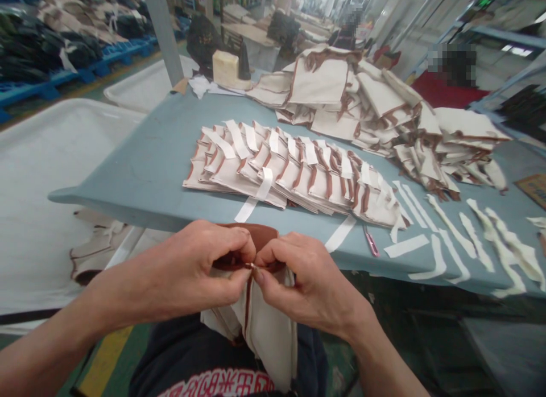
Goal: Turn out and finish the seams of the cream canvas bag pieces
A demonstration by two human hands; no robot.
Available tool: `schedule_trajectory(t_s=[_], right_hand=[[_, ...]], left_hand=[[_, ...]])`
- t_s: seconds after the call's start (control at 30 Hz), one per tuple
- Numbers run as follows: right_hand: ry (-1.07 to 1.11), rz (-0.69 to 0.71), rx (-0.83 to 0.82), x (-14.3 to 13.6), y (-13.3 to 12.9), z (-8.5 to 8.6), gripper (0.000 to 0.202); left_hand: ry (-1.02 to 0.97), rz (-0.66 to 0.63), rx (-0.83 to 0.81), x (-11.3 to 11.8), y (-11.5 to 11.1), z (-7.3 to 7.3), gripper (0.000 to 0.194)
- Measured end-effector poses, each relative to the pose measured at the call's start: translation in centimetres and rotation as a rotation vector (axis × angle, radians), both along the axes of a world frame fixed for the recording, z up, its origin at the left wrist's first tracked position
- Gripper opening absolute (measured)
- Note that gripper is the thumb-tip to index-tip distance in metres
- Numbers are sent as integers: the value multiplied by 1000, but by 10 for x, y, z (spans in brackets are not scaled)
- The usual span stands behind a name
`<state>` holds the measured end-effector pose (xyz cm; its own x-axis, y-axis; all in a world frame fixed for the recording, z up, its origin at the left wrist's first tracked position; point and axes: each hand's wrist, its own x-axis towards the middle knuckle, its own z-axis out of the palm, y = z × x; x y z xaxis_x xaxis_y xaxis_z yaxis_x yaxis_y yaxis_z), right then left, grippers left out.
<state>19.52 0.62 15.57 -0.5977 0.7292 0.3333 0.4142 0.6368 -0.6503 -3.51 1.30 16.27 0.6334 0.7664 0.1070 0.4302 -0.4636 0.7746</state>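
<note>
Close to my body, an off-white fabric piece with brown trim (273,334) hangs from both hands in front of the table's near edge. My left hand (213,266) pinches its upper edge at a brown seam. Right beside it, my right hand (294,272) pinches the same edge, thumb and forefinger nearly meeting the left ones. A tiny light-coloured spot shows between the fingertips; I cannot tell what it is. The brown inside (262,235) of the piece shows behind my fingers. Just beyond lies a row of similar trimmed pieces (298,172), overlapping, with white strips across them.
The blue-grey table (149,169) carries a large heap of off-white pieces (319,78) at the back. White strips (407,246) and a small pink-handled tool (371,242) lie to the right. A white bin (55,158) stands at left. Two people are in the background, their heads blurred.
</note>
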Motion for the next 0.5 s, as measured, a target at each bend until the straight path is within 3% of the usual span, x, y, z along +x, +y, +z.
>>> schedule_trajectory(t_s=[0.17, 0.3, 0.4, 0.5], right_hand=[[-112, 18, -1, -1, 0, 7, 9], [-128, 5, -68, -5, 3, 5, 14], [-3, 10, -210, -8, 6, 2, 18], [145, 17, -521, -9, 8, -1, 15]], left_hand=[[1, -68, 112, 4, 4, 11, 17], [-42, -88, 208, 7, 2, 9, 21], [31, -114, 381, 2, 0, -3, 24], [162, -150, 593, -10, -2, -18, 29]])
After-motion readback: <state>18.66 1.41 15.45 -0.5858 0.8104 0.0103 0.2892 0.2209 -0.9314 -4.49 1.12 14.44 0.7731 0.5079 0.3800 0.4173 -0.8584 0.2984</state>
